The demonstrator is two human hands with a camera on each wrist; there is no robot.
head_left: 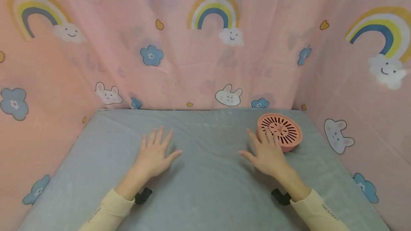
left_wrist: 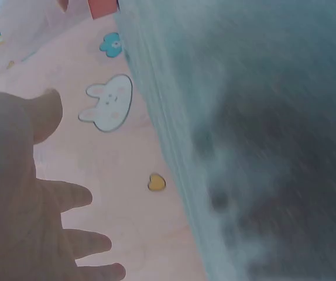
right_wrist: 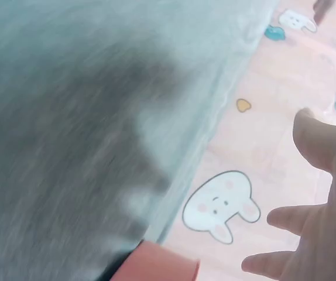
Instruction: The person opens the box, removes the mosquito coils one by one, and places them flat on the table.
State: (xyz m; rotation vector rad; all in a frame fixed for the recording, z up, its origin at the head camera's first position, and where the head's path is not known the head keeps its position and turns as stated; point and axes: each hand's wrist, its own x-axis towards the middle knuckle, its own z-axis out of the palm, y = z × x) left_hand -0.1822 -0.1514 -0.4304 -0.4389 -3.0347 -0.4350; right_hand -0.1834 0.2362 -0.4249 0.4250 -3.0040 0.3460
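Both hands are held palm down over the grey cloth, fingers spread and nothing in them. My left hand [head_left: 153, 156] is left of the middle, its shadow falling on the cloth beside it. On the other side, my right hand [head_left: 267, 155] overlaps the near left edge of a round pink basket [head_left: 288, 149] in the head view. A slotted pink lid [head_left: 293, 133] with a small knob in the middle covers that basket. Part of the basket's pink wall [right_wrist: 156, 263] also shows at the bottom of the right wrist view.
Grey cloth [head_left: 205, 188] covers the table. Pink curtains [head_left: 179, 74] printed with rainbows, rabbits and flowers enclose the back and both sides. A black wrist mount [head_left: 143, 195] sits under the left cuff, and another black mount [head_left: 281, 197] under the right one.
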